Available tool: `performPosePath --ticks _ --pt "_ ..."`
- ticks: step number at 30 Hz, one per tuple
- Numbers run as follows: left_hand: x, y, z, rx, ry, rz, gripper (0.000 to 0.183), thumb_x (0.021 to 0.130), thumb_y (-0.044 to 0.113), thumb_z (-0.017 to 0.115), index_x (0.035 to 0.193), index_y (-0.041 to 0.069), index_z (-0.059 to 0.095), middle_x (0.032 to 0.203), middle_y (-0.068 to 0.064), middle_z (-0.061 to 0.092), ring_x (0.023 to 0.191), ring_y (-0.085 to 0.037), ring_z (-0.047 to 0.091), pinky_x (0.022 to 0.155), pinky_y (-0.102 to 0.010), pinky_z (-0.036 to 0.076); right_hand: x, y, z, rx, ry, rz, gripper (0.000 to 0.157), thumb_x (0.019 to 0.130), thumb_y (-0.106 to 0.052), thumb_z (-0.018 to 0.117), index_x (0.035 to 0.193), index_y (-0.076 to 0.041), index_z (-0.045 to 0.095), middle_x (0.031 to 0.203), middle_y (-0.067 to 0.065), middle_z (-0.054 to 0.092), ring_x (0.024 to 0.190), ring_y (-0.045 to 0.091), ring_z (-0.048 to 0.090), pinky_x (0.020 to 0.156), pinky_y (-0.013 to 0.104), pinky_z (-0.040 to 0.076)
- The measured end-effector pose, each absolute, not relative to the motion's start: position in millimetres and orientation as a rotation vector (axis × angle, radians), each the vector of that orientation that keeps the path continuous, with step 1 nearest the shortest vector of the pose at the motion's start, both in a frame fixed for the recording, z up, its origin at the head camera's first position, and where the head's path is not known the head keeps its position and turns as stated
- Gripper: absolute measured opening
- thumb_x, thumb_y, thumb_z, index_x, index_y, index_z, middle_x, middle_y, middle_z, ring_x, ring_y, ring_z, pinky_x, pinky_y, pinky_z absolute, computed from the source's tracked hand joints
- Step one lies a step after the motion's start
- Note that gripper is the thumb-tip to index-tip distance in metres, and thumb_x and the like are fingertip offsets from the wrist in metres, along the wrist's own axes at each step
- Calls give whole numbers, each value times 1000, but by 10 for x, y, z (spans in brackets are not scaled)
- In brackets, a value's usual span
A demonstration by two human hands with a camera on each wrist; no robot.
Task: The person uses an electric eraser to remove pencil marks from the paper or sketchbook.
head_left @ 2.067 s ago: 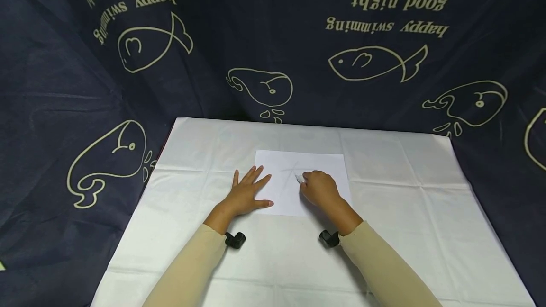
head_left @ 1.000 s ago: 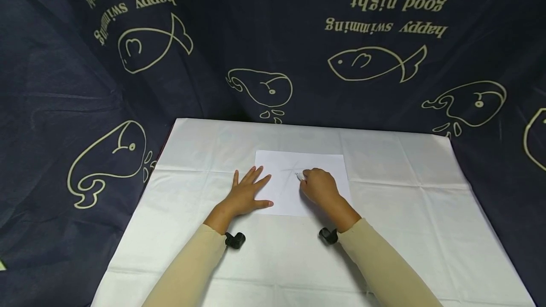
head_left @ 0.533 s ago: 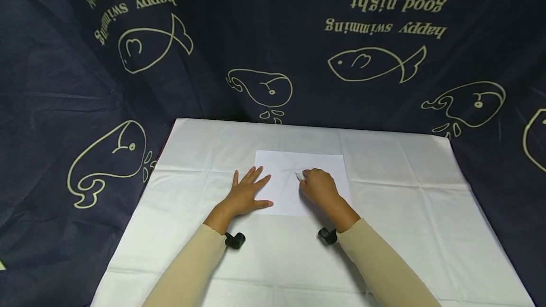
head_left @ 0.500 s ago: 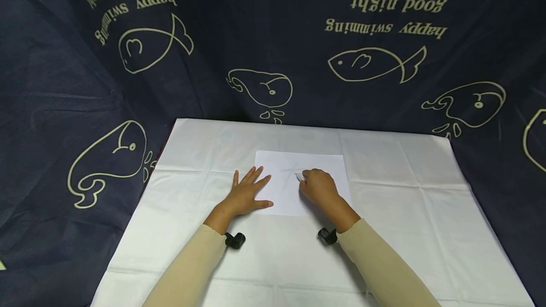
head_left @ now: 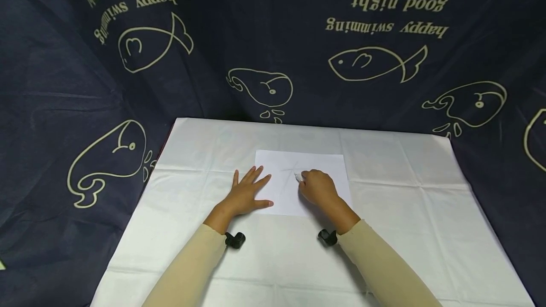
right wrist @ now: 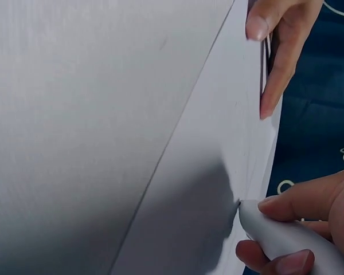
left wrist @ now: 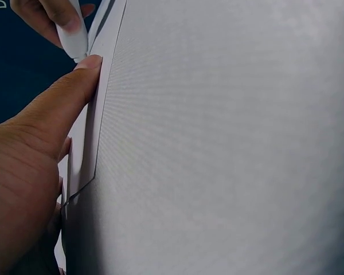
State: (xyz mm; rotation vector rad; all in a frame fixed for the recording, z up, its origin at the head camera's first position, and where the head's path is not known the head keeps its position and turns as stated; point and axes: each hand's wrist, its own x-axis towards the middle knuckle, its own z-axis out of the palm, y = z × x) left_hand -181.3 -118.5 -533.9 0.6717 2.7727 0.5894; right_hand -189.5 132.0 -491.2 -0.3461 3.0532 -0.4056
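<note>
A sheet of white paper [head_left: 315,161] with faint grey lines lies flat in the head view. Across its left edge my left hand [head_left: 242,197] is spread, the straight fingers and thumb on the paper. My right hand [head_left: 319,187] pinches a white, smooth, tapered bottle-like tool [right wrist: 292,238] between thumb and fingers; its exact kind does not show. In the right wrist view the tool's narrow tip meets the paper, or nearly so, beside a dark shadow. The left wrist view shows the left thumb [left wrist: 63,100] on the paper, with the tool beyond it.
A white cloth [head_left: 388,231] with fold creases covers the table around the paper. Behind the table hangs a dark blue fabric [head_left: 298,37] printed with fish, whales and words. Small black devices [head_left: 235,240] sit at both wrists.
My right hand has shifted by a tiny amount, slightly leftward, with the white tool still pinched at the paper. The left hand and the paper stay put.
</note>
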Motion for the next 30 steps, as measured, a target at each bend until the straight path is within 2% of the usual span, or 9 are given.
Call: performPosePath --ticks 5,9,11,16,25,27,30 --pt "-1820 -1188 -5356 665 2771 586 86 90 62 66 160 25 32 172 -5 12 161 -26 4 122 -69 -7 -1893 1313 -4904 -341 3058 -404 28 91 -15 65 115 -5 75 98 18 75 89 36 72 75 49 58" --pt "-1826 -1187 -5371 665 2773 582 86 90 62 65 160 25 32 172 -4 12 161 -26 4 122 -68 -7 -1927 1315 -4920 -343 3080 -403 14 91 -13 64 96 -6 74 85 15 72 75 30 67 67 45 55" --pt "-1830 -1186 -5378 665 2774 575 87 90 63 65 160 26 31 172 -4 12 161 -26 4 122 -68 -7 -1917 1309 -4911 -342 3068 -410 12 92 -14 64 95 -6 73 84 15 71 74 29 66 67 45 54" --pt "-1832 -1185 -5369 664 2773 585 86 89 62 66 160 26 33 172 -4 13 161 -27 5 122 -69 -6 -1874 1306 -4889 -342 3048 -430 25 91 -14 65 111 -3 75 96 19 75 87 37 72 75 49 57" --pt "-1825 -1180 -5349 661 2766 599 86 89 62 67 160 25 33 172 -5 14 160 -27 6 122 -69 -6 -1925 1314 -4917 -370 3082 -405 13 91 -13 65 95 -4 74 79 14 70 70 28 65 64 44 54" --pt "-1825 -1178 -5350 662 2761 604 86 89 62 67 160 25 33 172 -5 14 160 -27 5 122 -69 -7 -1922 1317 -4912 -363 3059 -406 14 91 -14 65 95 -5 74 80 13 70 70 27 65 64 44 53" --pt "-1825 -1177 -5353 664 2764 607 86 89 62 67 159 25 34 172 -5 14 160 -27 6 122 -69 -7 -1919 1322 -4905 -356 3059 -410 21 91 -14 65 105 -4 76 88 16 73 77 31 69 69 46 56"
